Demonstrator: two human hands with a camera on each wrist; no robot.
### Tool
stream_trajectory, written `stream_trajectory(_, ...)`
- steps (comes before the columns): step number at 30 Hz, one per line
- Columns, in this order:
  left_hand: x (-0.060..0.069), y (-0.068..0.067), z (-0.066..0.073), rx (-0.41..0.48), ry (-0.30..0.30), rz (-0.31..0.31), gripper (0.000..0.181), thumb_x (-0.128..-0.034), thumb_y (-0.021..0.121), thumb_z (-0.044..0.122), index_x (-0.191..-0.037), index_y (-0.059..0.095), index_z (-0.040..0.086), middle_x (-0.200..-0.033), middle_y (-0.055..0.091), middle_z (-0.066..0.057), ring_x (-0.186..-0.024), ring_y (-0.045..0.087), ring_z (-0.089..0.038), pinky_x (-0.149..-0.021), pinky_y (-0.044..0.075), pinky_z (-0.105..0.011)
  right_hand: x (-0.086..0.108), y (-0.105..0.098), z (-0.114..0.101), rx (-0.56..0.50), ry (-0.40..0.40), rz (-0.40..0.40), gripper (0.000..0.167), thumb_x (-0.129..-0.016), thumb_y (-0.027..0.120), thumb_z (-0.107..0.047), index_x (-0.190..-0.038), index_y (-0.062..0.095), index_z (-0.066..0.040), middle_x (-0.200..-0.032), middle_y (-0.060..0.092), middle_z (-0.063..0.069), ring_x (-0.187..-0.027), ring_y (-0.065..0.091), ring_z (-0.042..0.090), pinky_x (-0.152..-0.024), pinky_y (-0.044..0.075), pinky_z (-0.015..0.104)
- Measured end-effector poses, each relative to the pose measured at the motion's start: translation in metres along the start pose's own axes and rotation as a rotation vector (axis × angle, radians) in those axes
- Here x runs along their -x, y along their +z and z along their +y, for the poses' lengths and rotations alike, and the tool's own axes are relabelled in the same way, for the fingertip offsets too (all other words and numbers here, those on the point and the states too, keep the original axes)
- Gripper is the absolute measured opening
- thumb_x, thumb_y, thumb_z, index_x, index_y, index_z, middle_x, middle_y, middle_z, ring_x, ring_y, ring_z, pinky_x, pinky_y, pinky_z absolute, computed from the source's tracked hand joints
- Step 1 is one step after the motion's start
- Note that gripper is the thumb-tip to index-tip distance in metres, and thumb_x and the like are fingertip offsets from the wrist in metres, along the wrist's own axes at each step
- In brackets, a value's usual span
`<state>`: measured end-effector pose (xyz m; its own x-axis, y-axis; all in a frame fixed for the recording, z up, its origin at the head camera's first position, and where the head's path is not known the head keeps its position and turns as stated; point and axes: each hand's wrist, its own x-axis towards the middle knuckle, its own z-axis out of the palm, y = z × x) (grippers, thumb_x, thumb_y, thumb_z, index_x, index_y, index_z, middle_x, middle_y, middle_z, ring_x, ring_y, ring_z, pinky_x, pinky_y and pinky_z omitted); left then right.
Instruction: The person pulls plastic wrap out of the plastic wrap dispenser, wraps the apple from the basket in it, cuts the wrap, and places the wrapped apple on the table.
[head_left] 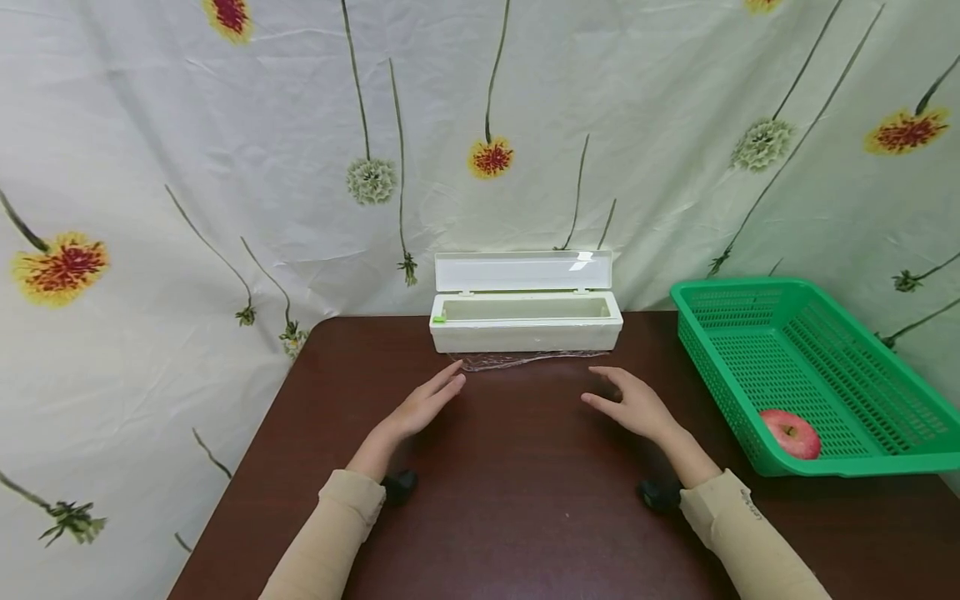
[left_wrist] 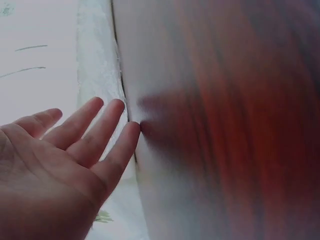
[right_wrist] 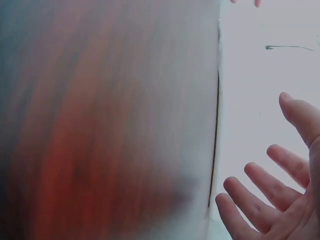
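Note:
A long white box (head_left: 525, 337) stands at the table's back edge, its lid raised, with crumpled clear film (head_left: 510, 360) along its front. The left hand (head_left: 420, 408) is in front of the box's left end, fingers extended, holding nothing. Opposite it, the right hand (head_left: 637, 407) is spread in front of the box's right end, also holding nothing. In the left wrist view the left hand (left_wrist: 75, 160) shows its palm and spread fingers. The right wrist view shows the right hand (right_wrist: 275, 195) with thumb and fingers apart.
A green basket (head_left: 720, 392) stands on the right of the dark brown table (head_left: 517, 492), with a red apple (head_left: 792, 434) in its near left corner. Behind the table hangs a pale cloth (head_left: 300, 125) printed with flowers.

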<state>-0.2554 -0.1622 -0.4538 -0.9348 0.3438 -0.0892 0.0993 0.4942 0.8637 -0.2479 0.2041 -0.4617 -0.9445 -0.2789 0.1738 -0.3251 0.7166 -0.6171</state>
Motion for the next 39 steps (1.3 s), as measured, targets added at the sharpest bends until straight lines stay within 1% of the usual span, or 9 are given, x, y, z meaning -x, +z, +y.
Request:
stream_trajectory(4, -0.004, 0.0, -0.007, 0.067, 0.003, 0.005, 0.065, -0.0957, 0.046, 0.049, -0.147, 0.03, 0.013, -0.142, 0.042, -0.014, -0.126, 0.044, -0.03, -0.107, 0.027, -0.051, 0.0, 0.003, 0.004, -0.106, 0.009, 0.023, 0.059, -0.086, 0.066, -0.041, -0.131, 0.052, -0.006, -0.126, 0.056, 0.017, -0.109, 0.057, 0.034, -0.089, 0.047, 0.049)
stream_trajectory(6, -0.005, 0.0, -0.009, 0.087, 0.012, 0.015, 0.063, -0.0957, 0.049, 0.044, -0.146, 0.032, 0.009, -0.14, 0.044, -0.016, -0.126, 0.043, -0.031, -0.106, 0.029, -0.051, 0.001, 0.005, 0.007, -0.155, 0.02, 0.037, 0.056, -0.087, 0.066, -0.038, -0.13, 0.053, -0.005, -0.124, 0.057, 0.017, -0.108, 0.057, 0.033, -0.088, 0.047, 0.049)
stream_trajectory(12, 0.004, -0.004, 0.008, 0.124, 0.02, 0.023, 0.059, -0.0953, 0.056, 0.027, -0.142, 0.034, 0.0, -0.135, 0.047, -0.02, -0.125, 0.045, -0.034, -0.102, 0.036, -0.048, 0.002, 0.011, 0.012, -0.287, 0.06, 0.082, 0.051, -0.088, 0.067, -0.033, -0.127, 0.054, -0.003, -0.119, 0.06, 0.015, -0.105, 0.06, 0.03, -0.087, 0.048, 0.047)
stream_trajectory(14, 0.003, -0.002, 0.003, 0.151, 0.031, 0.048, 0.06, -0.0938, 0.059, 0.027, -0.142, 0.035, 0.001, -0.134, 0.049, -0.02, -0.123, 0.047, -0.033, -0.1, 0.038, -0.047, 0.003, 0.013, 0.014, -0.327, 0.065, 0.092, 0.051, -0.088, 0.067, -0.031, -0.127, 0.054, -0.002, -0.116, 0.061, 0.015, -0.103, 0.061, 0.03, -0.085, 0.049, 0.045)
stream_trajectory(19, -0.01, 0.004, -0.026, 0.229, 0.048, 0.148, 0.061, -0.0891, 0.065, 0.031, -0.14, 0.041, 0.006, -0.129, 0.054, -0.017, -0.117, 0.053, -0.03, -0.097, 0.042, -0.044, 0.004, 0.018, 0.018, -0.399, 0.079, 0.123, 0.05, -0.089, 0.066, -0.029, -0.127, 0.053, 0.001, -0.114, 0.062, 0.017, -0.102, 0.061, 0.031, -0.082, 0.052, 0.039)
stream_trajectory(26, -0.012, 0.006, -0.033, 0.322, 0.063, 0.252, 0.06, -0.0884, 0.067, 0.027, -0.137, 0.043, 0.002, -0.121, 0.06, -0.017, -0.103, 0.061, -0.024, -0.086, 0.05, -0.035, 0.003, 0.02, 0.016, -0.47, 0.136, 0.164, 0.048, -0.089, 0.066, -0.024, -0.127, 0.052, 0.002, -0.115, 0.062, 0.019, -0.105, 0.059, 0.032, -0.079, 0.048, 0.018)
stream_trajectory(31, -0.013, 0.004, -0.034, 0.403, 0.029, 0.292, 0.057, -0.0887, 0.066, 0.025, -0.136, 0.044, 0.001, -0.122, 0.059, -0.019, -0.092, 0.065, -0.018, -0.082, 0.052, -0.03, 0.005, 0.015, 0.001, -0.524, 0.123, 0.191, 0.046, -0.09, 0.064, -0.014, -0.126, 0.048, 0.01, -0.116, 0.058, 0.027, -0.102, 0.059, 0.035, -0.075, 0.048, 0.015)
stream_trajectory(37, -0.009, 0.002, -0.021, 0.452, -0.006, 0.326, 0.051, -0.0908, 0.064, 0.017, -0.133, 0.045, -0.004, -0.124, 0.056, -0.022, -0.094, 0.065, -0.024, -0.082, 0.053, -0.036, -0.005, 0.024, 0.017, -0.601, 0.167, 0.25, 0.047, -0.088, 0.067, -0.019, -0.124, 0.051, 0.006, -0.115, 0.059, 0.023, -0.087, 0.062, 0.008, -0.072, 0.051, 0.017)
stream_trajectory(39, -0.008, 0.002, -0.016, 0.444, -0.006, 0.34, 0.049, -0.0919, 0.062, 0.015, -0.133, 0.044, -0.004, -0.123, 0.056, -0.023, -0.093, 0.065, -0.025, -0.08, 0.053, -0.037, -0.007, 0.026, 0.022, -0.595, 0.154, 0.275, 0.047, -0.088, 0.067, -0.021, -0.124, 0.051, 0.006, -0.115, 0.059, 0.023, -0.082, 0.06, 0.002, -0.071, 0.051, 0.019)
